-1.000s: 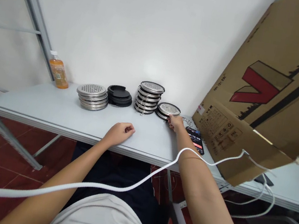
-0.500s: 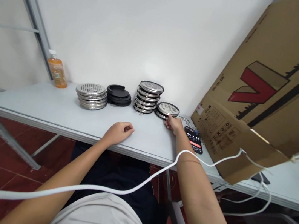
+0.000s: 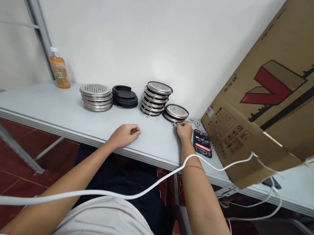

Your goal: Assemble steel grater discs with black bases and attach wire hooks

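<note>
My left hand (image 3: 124, 135) rests on the table in a loose fist, with nothing showing in it. My right hand (image 3: 184, 131) is closed just in front of the short right stack of round grated metal plates in black holders (image 3: 177, 111). Whatever its fingers hold, if anything, is hidden. A small wire clip (image 3: 174, 123) shows at the front of that stack, beside my fingertips. Just left stands a taller stack of similar plates (image 3: 156, 99), with clips along its front. Several loose wire clips (image 3: 194, 123) lie behind my right hand.
Farther left are black round holders (image 3: 124, 97) and a pile of bare perforated metal plates (image 3: 95, 97). An orange bottle (image 3: 60, 69) stands at the table's left end. A phone (image 3: 202, 144) lies by the large cardboard box (image 3: 256, 98). A white cable (image 3: 131, 196) crosses before my arms.
My right hand has drawn back slightly to the right from the short stack, leaving the clip at its front in view. My left hand stays in place; the view has shifted slightly.
</note>
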Action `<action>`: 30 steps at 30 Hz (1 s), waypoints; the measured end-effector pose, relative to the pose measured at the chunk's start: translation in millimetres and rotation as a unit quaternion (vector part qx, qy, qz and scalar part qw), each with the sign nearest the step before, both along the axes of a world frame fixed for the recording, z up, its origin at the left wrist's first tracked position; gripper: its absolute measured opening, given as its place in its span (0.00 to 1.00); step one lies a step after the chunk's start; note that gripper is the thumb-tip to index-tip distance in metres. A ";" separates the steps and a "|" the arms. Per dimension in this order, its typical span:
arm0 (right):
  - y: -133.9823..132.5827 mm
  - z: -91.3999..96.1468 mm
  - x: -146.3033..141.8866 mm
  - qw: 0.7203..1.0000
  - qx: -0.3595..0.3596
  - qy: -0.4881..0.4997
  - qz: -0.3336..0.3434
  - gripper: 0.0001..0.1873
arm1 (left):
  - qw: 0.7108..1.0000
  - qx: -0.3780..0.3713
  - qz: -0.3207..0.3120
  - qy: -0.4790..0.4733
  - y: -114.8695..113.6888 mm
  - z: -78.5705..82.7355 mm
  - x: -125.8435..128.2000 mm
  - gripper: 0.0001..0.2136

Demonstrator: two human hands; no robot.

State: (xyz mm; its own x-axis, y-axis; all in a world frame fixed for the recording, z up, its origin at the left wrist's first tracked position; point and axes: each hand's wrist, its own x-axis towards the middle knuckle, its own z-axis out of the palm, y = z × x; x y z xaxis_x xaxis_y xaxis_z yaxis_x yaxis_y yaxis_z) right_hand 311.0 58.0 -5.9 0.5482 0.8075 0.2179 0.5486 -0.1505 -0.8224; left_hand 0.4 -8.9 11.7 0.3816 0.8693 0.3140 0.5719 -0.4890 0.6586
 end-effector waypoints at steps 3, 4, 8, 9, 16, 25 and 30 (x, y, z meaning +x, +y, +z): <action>-0.1 -0.2 -3.4 0.999 -0.009 -0.039 -0.005 0.07 | 1.000 0.003 0.002 0.001 0.1 -0.3 0.7 0.11; -0.3 -0.3 -4.4 0.999 -0.011 -0.049 -0.003 0.07 | 1.000 0.003 0.002 0.001 0.0 -0.2 1.0 0.11; -1.8 -1.4 -7.9 0.997 -0.015 -0.079 0.000 0.06 | 1.000 0.005 0.002 0.003 -1.0 0.3 1.5 0.11; -2.3 -1.7 -8.7 0.996 -0.015 -0.085 0.000 0.05 | 1.000 0.006 0.003 0.004 -1.3 0.4 1.5 0.11; -7.2 -0.4 -10.1 0.993 -0.016 -0.119 0.012 0.09 | 1.000 0.018 0.010 0.022 -3.0 0.7 1.0 0.11; -29.2 1.8 -26.6 0.976 -0.030 -0.185 0.110 0.16 | 0.999 0.020 -0.010 0.037 3.3 0.4 -0.9 0.14; -43.4 3.2 -41.5 0.955 -0.064 -0.248 0.150 0.14 | 0.996 0.037 -0.012 0.086 -2.0 7.0 3.0 0.23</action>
